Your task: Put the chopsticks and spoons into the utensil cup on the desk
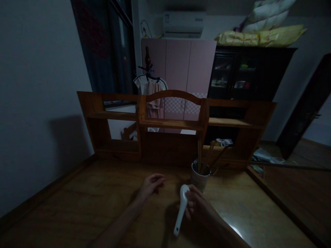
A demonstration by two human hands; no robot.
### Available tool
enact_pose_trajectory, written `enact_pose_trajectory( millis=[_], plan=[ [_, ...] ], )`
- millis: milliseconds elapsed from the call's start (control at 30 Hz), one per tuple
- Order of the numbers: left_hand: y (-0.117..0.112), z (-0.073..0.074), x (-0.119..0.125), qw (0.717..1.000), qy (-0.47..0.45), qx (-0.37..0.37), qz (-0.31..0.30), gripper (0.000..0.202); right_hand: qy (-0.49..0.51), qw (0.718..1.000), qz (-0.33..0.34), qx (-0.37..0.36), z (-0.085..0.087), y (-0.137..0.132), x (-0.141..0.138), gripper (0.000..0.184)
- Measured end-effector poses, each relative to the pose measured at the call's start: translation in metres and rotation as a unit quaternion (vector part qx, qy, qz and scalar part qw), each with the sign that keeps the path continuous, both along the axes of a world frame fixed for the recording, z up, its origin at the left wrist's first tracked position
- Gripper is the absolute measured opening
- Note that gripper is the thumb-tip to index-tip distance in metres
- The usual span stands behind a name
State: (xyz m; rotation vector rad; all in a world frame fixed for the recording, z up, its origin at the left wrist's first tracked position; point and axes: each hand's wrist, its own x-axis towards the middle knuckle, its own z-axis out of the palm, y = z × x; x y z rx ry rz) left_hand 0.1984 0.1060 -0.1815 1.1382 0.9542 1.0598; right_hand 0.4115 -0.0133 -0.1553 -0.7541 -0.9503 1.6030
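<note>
A white soup spoon (181, 208) is pinched by its bowl end in my right hand (198, 203), which is closed on it. Its handle slants down toward me, with a small dark hole near the tip. Just beyond that hand stands a pale cup (198, 181). Several chopsticks (199, 155) and other thin utensils lean out of it, and their lower ends are hidden. To the left, my left hand (152, 183) rests at the tabletop with loosely bent, open fingers and holds nothing.
The wooden table (103, 193) ends at a wooden shelf unit (170, 123) along its far side. A wall borders the left, and a raised wooden edge (279, 203) runs along the right. White cables (224, 142) lie in the right shelf compartment.
</note>
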Motion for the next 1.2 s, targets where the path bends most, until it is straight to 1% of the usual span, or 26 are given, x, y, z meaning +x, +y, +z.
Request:
enact_pose_trajectory(
  millis=[133, 267, 333, 367, 433, 500, 567, 633, 700, 733, 767, 833, 900, 967, 1000, 1067, 1133, 1200],
  plan=[
    [0.005, 0.004, -0.008, 0.999, 0.005, -0.013, 0.051, 0.043, -0.027, 1.000, 0.003, -0.002, 0.003, -0.001, -0.001, 0.033],
    [0.005, 0.011, -0.008, 0.997, -0.020, -0.005, 0.073, 0.040, -0.037, 0.999, 0.002, 0.001, 0.003, -0.004, -0.003, 0.036],
    [0.006, 0.012, -0.007, 0.997, -0.032, 0.003, 0.077, 0.036, -0.061, 0.998, -0.007, 0.016, 0.009, -0.007, -0.004, 0.035],
    [0.007, 0.012, -0.007, 0.996, -0.036, 0.006, 0.077, 0.034, -0.084, 0.996, -0.020, 0.035, 0.016, -0.009, -0.003, 0.033],
    [0.008, 0.011, -0.008, 0.996, -0.040, 0.012, 0.076, 0.029, -0.145, 0.983, -0.066, 0.096, 0.039, -0.014, 0.004, 0.028],
    [0.010, 0.008, -0.010, 0.996, -0.041, 0.014, 0.073, 0.025, -0.206, 0.953, -0.139, 0.173, 0.073, -0.018, 0.018, 0.023],
    [0.011, 0.006, -0.012, 0.997, -0.039, 0.009, 0.068, 0.023, -0.258, 0.905, -0.243, 0.234, 0.113, -0.020, 0.040, 0.023],
    [0.011, 0.004, -0.013, 0.997, -0.038, 0.002, 0.067, 0.021, -0.283, 0.861, -0.322, 0.273, 0.150, -0.017, 0.066, 0.027],
    [0.012, 0.004, -0.014, 0.997, -0.041, -0.001, 0.070, 0.019, -0.328, 0.814, -0.379, 0.293, 0.175, -0.008, 0.089, 0.035],
    [0.013, 0.004, -0.014, 0.996, -0.043, -0.001, 0.072, 0.019, -0.357, 0.800, -0.381, 0.296, 0.182, -0.002, 0.098, 0.039],
    [0.013, 0.004, -0.014, 0.996, -0.045, -0.001, 0.074, 0.018, -0.386, 0.798, -0.358, 0.294, 0.186, 0.004, 0.104, 0.041],
    [0.014, 0.005, -0.015, 0.996, -0.045, -0.005, 0.074, 0.019, -0.424, 0.818, -0.271, 0.279, 0.185, 0.017, 0.110, 0.043],
    [0.014, 0.004, -0.016, 0.997, -0.040, -0.013, 0.070, 0.020, -0.442, 0.840, -0.182, 0.256, 0.176, 0.027, 0.109, 0.042],
    [0.014, 0.004, -0.016, 0.997, -0.034, -0.018, 0.065, 0.021, -0.460, 0.844, -0.146, 0.237, 0.165, 0.036, 0.105, 0.040],
    [0.015, 0.004, -0.017, 0.997, -0.031, -0.020, 0.063, 0.022, -0.473, 0.838, -0.143, 0.230, 0.161, 0.040, 0.102, 0.038],
    [0.015, 0.003, -0.017, 0.998, -0.027, -0.020, 0.061, 0.023, -0.507, 0.819, -0.151, 0.222, 0.155, 0.046, 0.099, 0.033],
    [0.016, 0.002, -0.017, 0.998, -0.023, -0.020, 0.061, 0.023, -0.550, 0.793, -0.145, 0.220, 0.153, 0.052, 0.098, 0.029],
    [0.018, 0.001, -0.016, 0.998, -0.018, -0.022, 0.061, 0.023, -0.594, 0.765, -0.119, 0.220, 0.154, 0.058, 0.098, 0.025]
  ],
)
